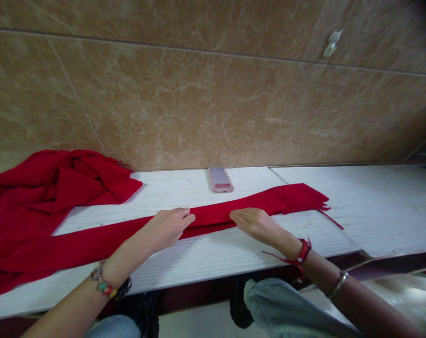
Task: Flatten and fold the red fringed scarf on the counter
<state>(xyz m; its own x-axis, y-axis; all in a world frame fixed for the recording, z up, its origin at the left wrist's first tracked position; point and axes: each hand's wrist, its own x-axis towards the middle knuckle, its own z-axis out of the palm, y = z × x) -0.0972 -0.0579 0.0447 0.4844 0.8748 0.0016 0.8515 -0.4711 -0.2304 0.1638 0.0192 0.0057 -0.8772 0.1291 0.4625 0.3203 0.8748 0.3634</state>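
A red scarf lies folded lengthwise into a long band across the white table, with fringe at its right end. Its left part runs into a loose heap of red cloth. My left hand is closed on the band near its middle, thumb and fingers at the near edge. A short way to the right, my right hand grips the same near edge with its fingers held together. The fingertips of both hands are partly hidden.
Against the tiled wall, a phone in a pinkish case lies behind the scarf. The white table stretches to the right. My legs are below its front edge. A small white fitting is on the wall.
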